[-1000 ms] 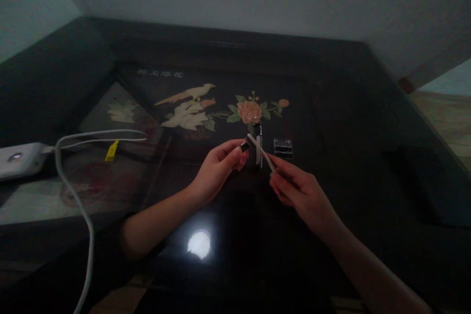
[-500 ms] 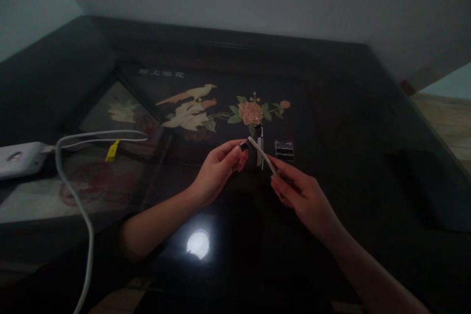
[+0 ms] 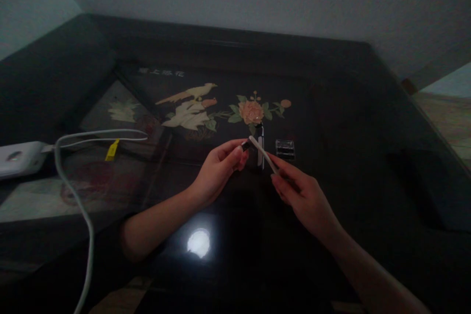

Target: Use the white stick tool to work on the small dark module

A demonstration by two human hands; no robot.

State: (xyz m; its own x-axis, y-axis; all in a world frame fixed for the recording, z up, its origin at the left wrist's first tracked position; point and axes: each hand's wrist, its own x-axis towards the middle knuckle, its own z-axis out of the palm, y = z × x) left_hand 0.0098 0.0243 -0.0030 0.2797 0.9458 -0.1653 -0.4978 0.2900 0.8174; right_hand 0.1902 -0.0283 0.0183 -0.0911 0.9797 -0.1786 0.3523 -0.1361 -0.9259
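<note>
- A small dark glossy object [image 3: 245, 145] is pinched between thumb and fingers of the left hand [image 3: 220, 166].
- A slender white stick [image 3: 264, 155] is clamped in the right hand [image 3: 300, 191] above the glossy black tabletop [image 3: 349, 132], its long axis slanted forward-left toward that object; whether they touch cannot be told.

A slim white stick [image 3: 260, 148] slants, tip beside a small dark piece [image 3: 245, 145]

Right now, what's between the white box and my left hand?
In the head view, a white cable and yellow tag lie between that box and your left hand.
</note>
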